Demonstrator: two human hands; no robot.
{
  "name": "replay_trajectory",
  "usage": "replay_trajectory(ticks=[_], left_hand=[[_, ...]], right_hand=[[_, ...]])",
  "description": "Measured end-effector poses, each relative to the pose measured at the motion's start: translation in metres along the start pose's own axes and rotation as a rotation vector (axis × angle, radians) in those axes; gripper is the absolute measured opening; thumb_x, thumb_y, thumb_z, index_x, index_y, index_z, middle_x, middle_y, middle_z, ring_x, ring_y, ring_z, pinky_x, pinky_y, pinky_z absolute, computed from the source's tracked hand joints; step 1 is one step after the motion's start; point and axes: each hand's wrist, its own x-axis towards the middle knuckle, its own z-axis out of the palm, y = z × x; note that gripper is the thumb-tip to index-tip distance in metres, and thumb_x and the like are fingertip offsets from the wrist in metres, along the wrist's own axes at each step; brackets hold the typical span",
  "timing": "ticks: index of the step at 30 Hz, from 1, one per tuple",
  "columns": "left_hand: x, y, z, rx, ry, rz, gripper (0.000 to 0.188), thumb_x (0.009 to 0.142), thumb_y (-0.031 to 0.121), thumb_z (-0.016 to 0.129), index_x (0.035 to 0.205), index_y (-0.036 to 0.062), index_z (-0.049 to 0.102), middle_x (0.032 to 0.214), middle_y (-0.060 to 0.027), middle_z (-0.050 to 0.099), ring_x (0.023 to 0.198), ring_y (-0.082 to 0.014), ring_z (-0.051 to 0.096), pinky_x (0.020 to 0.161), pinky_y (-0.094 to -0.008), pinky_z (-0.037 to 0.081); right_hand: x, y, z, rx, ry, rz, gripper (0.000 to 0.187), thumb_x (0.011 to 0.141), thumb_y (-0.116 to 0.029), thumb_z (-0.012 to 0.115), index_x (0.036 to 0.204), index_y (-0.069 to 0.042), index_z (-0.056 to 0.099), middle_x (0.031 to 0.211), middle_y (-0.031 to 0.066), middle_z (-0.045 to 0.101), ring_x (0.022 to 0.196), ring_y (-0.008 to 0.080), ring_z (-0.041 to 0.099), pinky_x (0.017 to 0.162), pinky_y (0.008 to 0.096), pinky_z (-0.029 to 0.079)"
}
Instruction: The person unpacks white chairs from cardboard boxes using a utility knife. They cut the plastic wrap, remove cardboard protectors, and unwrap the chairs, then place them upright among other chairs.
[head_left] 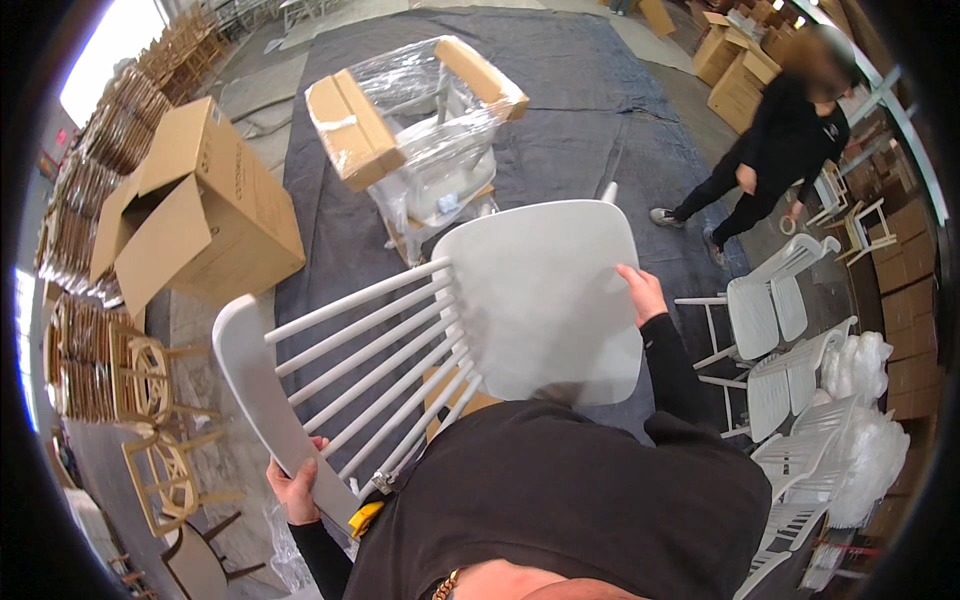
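A light grey spindle-back chair is held in front of my body, its seat facing up toward me and its backrest turned to the left. My left hand is closed round the lower end of the curved top rail. At the seat's right edge, my right hand grips with fingers on top; the underside of its hold is hidden. One chair leg tip shows past the far edge of the seat. Something yellow hangs at my waist beside the rail.
Ahead on the dark floor sheet stands a film-wrapped chair with cardboard pads. An opened carton lies left. Grey chairs line the right, near a person in black. Wooden chairs stand at left.
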Motion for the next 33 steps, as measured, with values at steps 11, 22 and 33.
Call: replay_trajectory(ticks=[11,22,33], left_hand=[[0.129,0.081,0.253,0.050,-0.498,0.052,0.055,0.077,0.015,0.075,0.123,-0.0058,0.054,0.112,-0.0174,0.065,0.101,-0.0280,0.066,0.094,-0.0436,0.050],[0.216,0.134,0.465,0.129,-0.700,0.086,0.045,0.080,0.006,0.065,0.123,-0.0047,0.056,0.111,-0.0144,0.065,0.101,-0.0244,0.066,0.095,-0.0402,0.051],[0.385,0.149,0.648,0.164,-0.816,0.216,0.044,0.078,-0.001,0.064,0.121,-0.0039,0.059,0.107,-0.0117,0.068,0.100,-0.0200,0.068,0.090,-0.0340,0.051]], right_hand=[[0.104,0.036,-0.188,0.231,0.341,0.121,0.052,0.084,-0.036,0.070,0.113,0.007,0.065,0.108,0.0112,0.066,0.098,0.0187,0.060,0.085,0.0354,0.049],[0.189,0.008,-0.305,0.354,0.477,0.138,0.050,0.090,-0.034,0.065,0.124,0.002,0.061,0.118,0.0084,0.063,0.105,0.0210,0.059,0.089,0.0362,0.047],[0.349,-0.029,-0.333,0.561,0.511,0.080,0.039,0.092,-0.034,0.063,0.116,-0.004,0.062,0.108,0.0047,0.064,0.098,0.0203,0.061,0.081,0.0394,0.052]])
